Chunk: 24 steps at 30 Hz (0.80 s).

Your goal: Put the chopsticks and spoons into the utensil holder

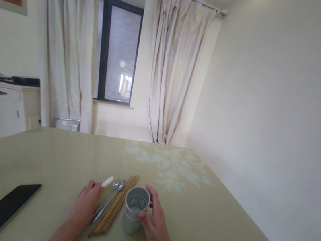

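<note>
Head view shows the right hand grasping the grey cup, upright on the tabletop beside the chopsticks; it looks stiff, fairly light, perhaps slick, best held round its sides. Whether the left hand grips the white spoon, I cannot tell.
</note>
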{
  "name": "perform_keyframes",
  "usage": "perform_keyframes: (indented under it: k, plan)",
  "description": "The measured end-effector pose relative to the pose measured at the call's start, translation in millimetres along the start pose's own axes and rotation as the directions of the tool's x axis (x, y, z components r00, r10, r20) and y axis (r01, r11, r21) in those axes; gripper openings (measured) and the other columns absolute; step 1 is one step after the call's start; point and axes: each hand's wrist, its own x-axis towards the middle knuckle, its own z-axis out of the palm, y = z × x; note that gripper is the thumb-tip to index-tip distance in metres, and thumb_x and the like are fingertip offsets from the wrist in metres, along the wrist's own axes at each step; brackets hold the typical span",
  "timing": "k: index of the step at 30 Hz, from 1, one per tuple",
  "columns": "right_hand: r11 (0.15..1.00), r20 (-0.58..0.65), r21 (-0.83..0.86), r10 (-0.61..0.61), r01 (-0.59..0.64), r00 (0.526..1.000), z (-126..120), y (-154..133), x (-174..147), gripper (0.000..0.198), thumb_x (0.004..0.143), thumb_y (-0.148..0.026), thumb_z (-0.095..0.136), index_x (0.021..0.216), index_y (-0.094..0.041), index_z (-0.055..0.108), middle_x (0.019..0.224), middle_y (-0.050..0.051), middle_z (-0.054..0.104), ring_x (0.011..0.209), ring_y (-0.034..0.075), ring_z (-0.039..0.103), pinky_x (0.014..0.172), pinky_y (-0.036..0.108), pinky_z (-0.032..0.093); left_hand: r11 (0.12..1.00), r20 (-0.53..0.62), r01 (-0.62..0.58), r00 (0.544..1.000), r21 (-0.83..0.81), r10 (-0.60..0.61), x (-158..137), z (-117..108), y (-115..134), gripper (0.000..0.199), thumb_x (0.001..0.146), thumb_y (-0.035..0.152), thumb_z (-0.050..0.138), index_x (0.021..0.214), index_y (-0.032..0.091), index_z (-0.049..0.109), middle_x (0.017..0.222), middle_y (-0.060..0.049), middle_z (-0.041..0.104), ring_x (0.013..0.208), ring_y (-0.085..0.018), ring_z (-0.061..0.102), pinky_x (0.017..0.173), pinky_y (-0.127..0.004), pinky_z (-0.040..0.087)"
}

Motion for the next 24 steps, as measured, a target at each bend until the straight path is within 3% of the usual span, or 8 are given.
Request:
perform_keyframes:
  k: [3, 6, 10, 14, 20, 24]
  plan:
    - [1.000, 0.013, 0.001, 0.008, -0.008, 1.000, 2, 2, 1, 0.100, 0.084, -0.083, 0.071, 0.160, -0.024, 0.044, 0.149, 0.017, 0.065, 0.135, 0.037, 0.064, 0.114, 0.049, 0.050, 1.000, 0.007, -0.004, 1.000, 0.020, 0.003, -4, -6, 3, 0.049, 0.112, 0.021, 0.023, 0.121, 0.016, 0.071, 0.123, -0.014, 0.068, 0.111, -0.025, 0.074, 0.098, -0.037, 0.054]
    - [0.999, 0.006, -0.046, 0.027, -0.027, 1.000, 5, 1, 1, 0.100, 0.079, -0.060, 0.089, 0.160, -0.023, 0.044, 0.149, 0.016, 0.065, 0.137, 0.037, 0.063, 0.118, 0.050, 0.048, 0.998, 0.014, 0.006, 1.000, 0.060, -0.007, -8, -11, 5, 0.046, 0.112, 0.023, 0.026, 0.121, 0.016, 0.071, 0.124, -0.015, 0.068, 0.115, -0.027, 0.072, 0.099, -0.040, 0.055]
    - [0.994, -0.025, -0.095, 0.057, -0.059, 0.998, 9, -2, 3, 0.101, 0.075, -0.037, 0.092, 0.161, -0.023, 0.042, 0.144, 0.015, 0.069, 0.132, 0.035, 0.066, 0.115, 0.049, 0.049, 0.993, -0.009, -0.001, 1.000, 0.120, 0.002, -8, -11, 3, 0.045, 0.111, 0.024, 0.028, 0.122, 0.017, 0.072, 0.124, -0.014, 0.070, 0.119, -0.028, 0.070, 0.102, -0.041, 0.053]
    - [0.992, -0.082, -0.100, 0.071, -0.079, 0.994, 7, -1, 6, 0.102, 0.071, -0.034, 0.095, 0.159, -0.023, 0.043, 0.136, 0.014, 0.074, 0.122, 0.035, 0.071, 0.109, 0.049, 0.053, 0.994, -0.057, 0.000, 0.998, 0.107, 0.006, -6, -2, -4, 0.046, 0.111, 0.026, 0.028, 0.124, 0.020, 0.073, 0.126, -0.013, 0.072, 0.117, -0.026, 0.070, 0.103, -0.040, 0.053]
    - [0.988, -0.178, -0.129, 0.065, -0.089, 0.982, -3, 6, 14, 0.089, 0.073, -0.030, 0.091, 0.152, -0.022, 0.050, 0.138, 0.015, 0.074, 0.126, 0.035, 0.070, 0.107, 0.050, 0.054, 0.998, -0.077, -0.018, 0.997, 0.053, 0.022, -3, 3, -9, 0.049, 0.110, 0.030, 0.028, 0.125, 0.018, 0.073, 0.126, -0.014, 0.073, 0.116, -0.029, 0.071, 0.103, -0.043, 0.054]
    - [0.988, -0.206, -0.125, 0.066, -0.093, 0.976, -7, 10, 18, 0.084, 0.075, -0.034, 0.089, 0.148, -0.021, 0.051, 0.137, 0.015, 0.074, 0.126, 0.035, 0.070, 0.108, 0.050, 0.053, 0.999, -0.215, -0.028, 0.976, 0.024, 0.032, -4, -5, -2, 0.047, 0.109, 0.035, 0.033, 0.130, 0.018, 0.071, 0.132, -0.015, 0.072, 0.121, -0.031, 0.067, 0.107, -0.046, 0.052]
